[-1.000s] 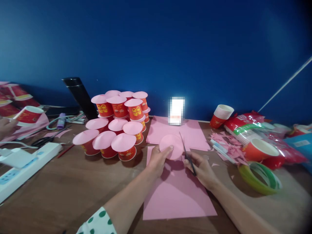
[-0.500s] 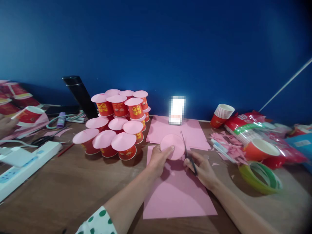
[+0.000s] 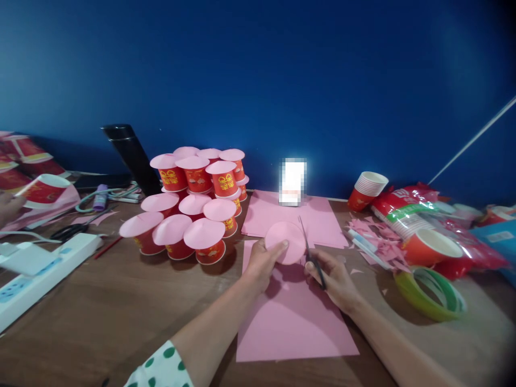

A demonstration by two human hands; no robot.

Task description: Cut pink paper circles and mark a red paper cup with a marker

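Observation:
My left hand (image 3: 264, 263) pinches a round pink paper disc (image 3: 285, 242), held up above a pink paper sheet (image 3: 294, 322) on the wooden table. My right hand (image 3: 334, 279) grips a pair of dark scissors (image 3: 309, 252), whose blades point up along the disc's right edge. To the left stands a stack of red paper cups with pink paper lids (image 3: 193, 204). More pink sheets (image 3: 314, 217) lie behind the disc.
A green tape ring (image 3: 430, 293), an orange cup (image 3: 431, 247), pink scraps (image 3: 377, 242), nested cups (image 3: 366, 191) and cup packs (image 3: 407, 212) are on the right. A white power strip (image 3: 36, 274), black scissors (image 3: 70, 232), a black bottle (image 3: 131, 156) and another person's hand (image 3: 8, 207) holding a cup are on the left.

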